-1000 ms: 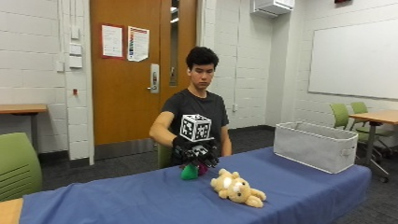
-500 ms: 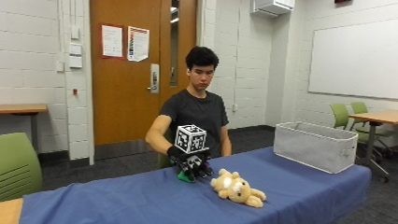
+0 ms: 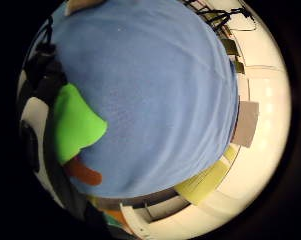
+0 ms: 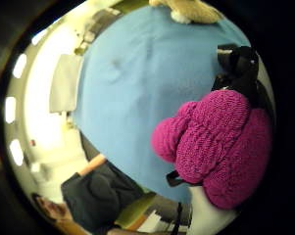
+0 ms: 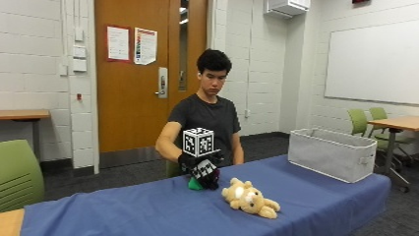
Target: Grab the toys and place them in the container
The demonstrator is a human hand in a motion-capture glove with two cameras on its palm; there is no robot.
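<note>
Blue cloth covers the worktop (image 5: pixel 131 211) in a classroom with a wooden door and a whiteboard; two papers hang on the door, their writing too small to read. At the middle of the worktop the gloved right hand (image 5: pixel 199 167) curls its fingers round a knitted toy (image 4: pixel 218 147), magenta and ribbed on one side, bright green with an orange part on the other. Just right of it and nearer lies a tan teddy bear (image 5: pixel 250 197) on its back. Far right stands a grey fabric container (image 5: pixel 332 153).
</note>
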